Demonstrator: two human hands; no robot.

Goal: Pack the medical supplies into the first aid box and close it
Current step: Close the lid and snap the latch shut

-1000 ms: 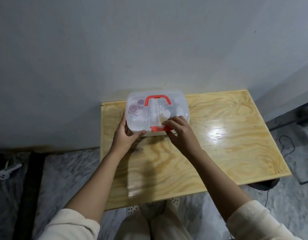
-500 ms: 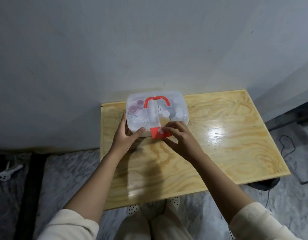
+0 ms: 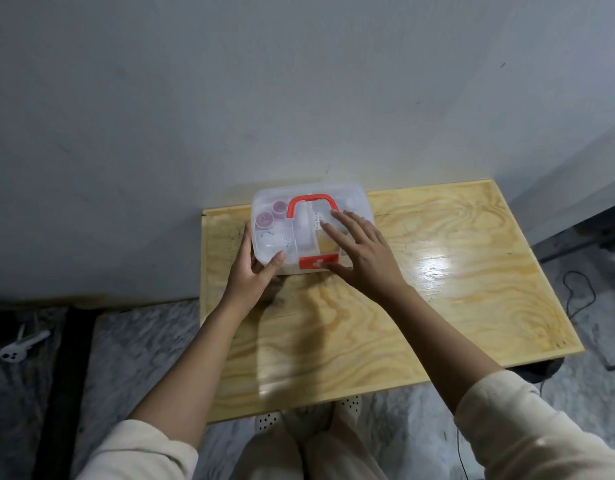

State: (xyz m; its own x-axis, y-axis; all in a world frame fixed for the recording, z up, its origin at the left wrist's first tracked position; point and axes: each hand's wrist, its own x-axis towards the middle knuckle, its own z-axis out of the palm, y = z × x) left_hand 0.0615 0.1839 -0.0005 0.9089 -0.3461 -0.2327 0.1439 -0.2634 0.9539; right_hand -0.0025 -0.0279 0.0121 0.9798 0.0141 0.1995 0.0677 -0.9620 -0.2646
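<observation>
A clear plastic first aid box [image 3: 275, 216] with a red handle [image 3: 311, 202] and a red front latch [image 3: 318, 262] sits at the back left of the wooden table [image 3: 437, 306], lid down. Small jars, rolls and packets show through the lid. My left hand [image 3: 252, 271] grips the box's left front corner, thumb on the lid. My right hand [image 3: 359, 252] lies flat on the right half of the lid with fingers spread, its thumb beside the latch.
The table stands against a grey wall. A white plug [image 3: 17, 349] lies on the marbled floor at the left. A black cable [image 3: 579, 292] runs on the floor to the right of the table. My legs and spotted slippers [image 3: 271, 419] are under the near edge.
My right hand has left the red latch and moved up onto the lid, fingers spread flat. The latch now lies flat against the box front. My left hand stays at the left corner.
</observation>
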